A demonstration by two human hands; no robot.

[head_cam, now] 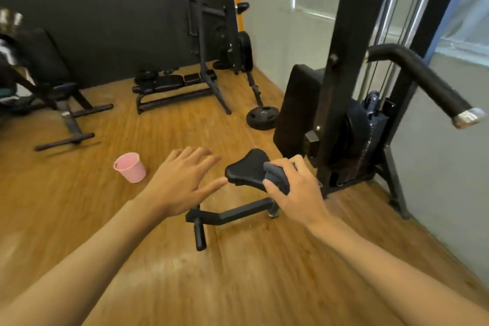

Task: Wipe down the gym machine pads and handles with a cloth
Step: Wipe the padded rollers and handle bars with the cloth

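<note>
R hand is clamped on a dark grey cloth, fingers curled over it, pressing it onto the right end of the black seat of the cable machine. L hand is spread w/ fingers apart, holding nothing, just left of the seat. Its thumb tip sits at the seat's left edge; can't tell if it touches. Behind the seat stands the upright back pad, next to the machine's black post. A padded handle w/ a silver end cap juts out on the right, above seat level. Below the seat a black foot bar runs low over the wood floor. Pink cup stands upright on the floor, left of the L hand. Further back: a weight plate lying flat, and a bench near the dark wall.
</note>
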